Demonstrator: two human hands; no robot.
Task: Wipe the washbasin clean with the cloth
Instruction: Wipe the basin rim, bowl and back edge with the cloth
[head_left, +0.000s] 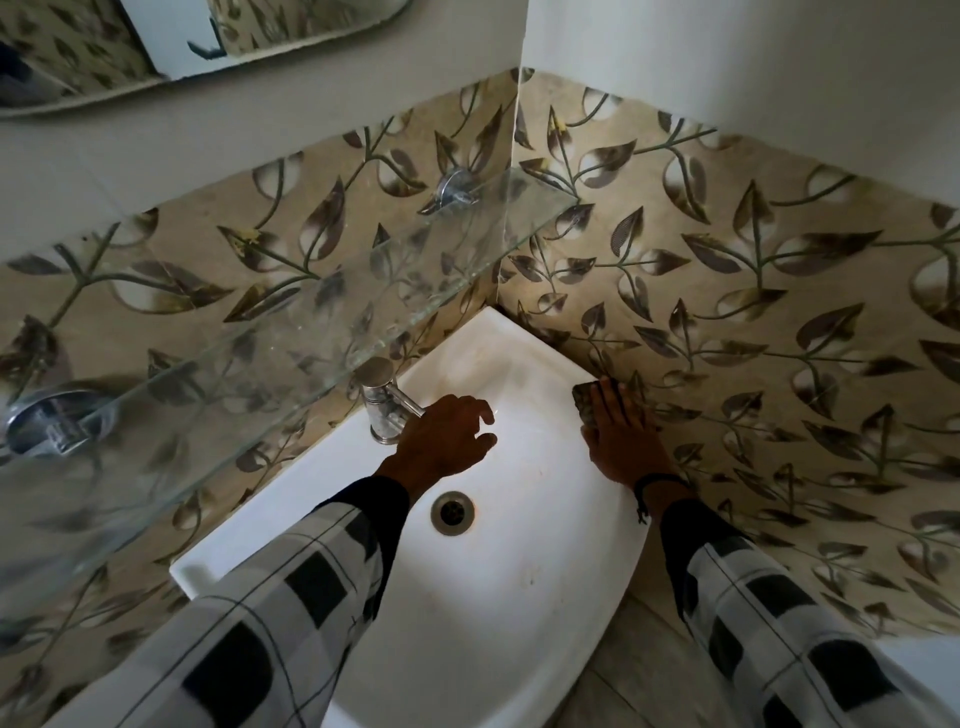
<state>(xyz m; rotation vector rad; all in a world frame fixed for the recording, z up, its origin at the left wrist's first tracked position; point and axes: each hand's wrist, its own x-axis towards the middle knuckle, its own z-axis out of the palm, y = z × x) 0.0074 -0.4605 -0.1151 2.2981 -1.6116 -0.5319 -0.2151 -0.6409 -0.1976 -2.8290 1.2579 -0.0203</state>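
A white corner washbasin (519, 597) fills the lower middle, with a metal drain (452, 513) in its bowl. A small dark cloth (586, 402) lies on the basin's right rim against the tiled wall. My right hand (621, 436) lies flat on it, fingers straight, pressing it down. My left hand (447, 441) hovers over the back of the bowl at the spout of the chrome tap (383, 400), fingers loosely curled; whether it touches the spout I cannot tell.
A glass shelf (291, 332) juts out above the basin's left side, on chrome brackets (457, 187). Leaf-patterned tiles (753, 312) cover both corner walls. A mirror (156, 47) hangs at the top left. Grey floor (639, 670) shows below the basin's right edge.
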